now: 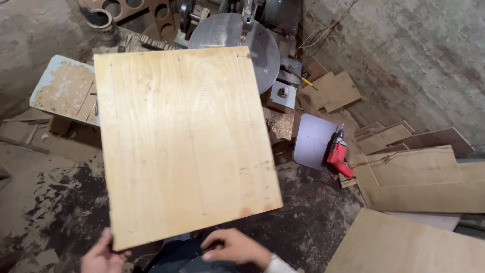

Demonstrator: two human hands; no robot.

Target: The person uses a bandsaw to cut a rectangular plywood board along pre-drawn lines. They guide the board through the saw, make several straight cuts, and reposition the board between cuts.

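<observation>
Pale rectangular plywood panel (184, 141), stiff, thin and probably light, hovers over the dusty floor, left hand (102, 257) pinching its near corner, right hand (236, 247) curled empty just below its edge.

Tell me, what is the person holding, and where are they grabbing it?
The left hand grips the big plywood board at its near-left bottom corner. The right hand rests lower, on the person's lap, holding nothing visible.

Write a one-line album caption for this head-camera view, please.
Left hand grips the corner of a pale plywood sheet over a dusty workshop floor; right hand rests below it.
</observation>
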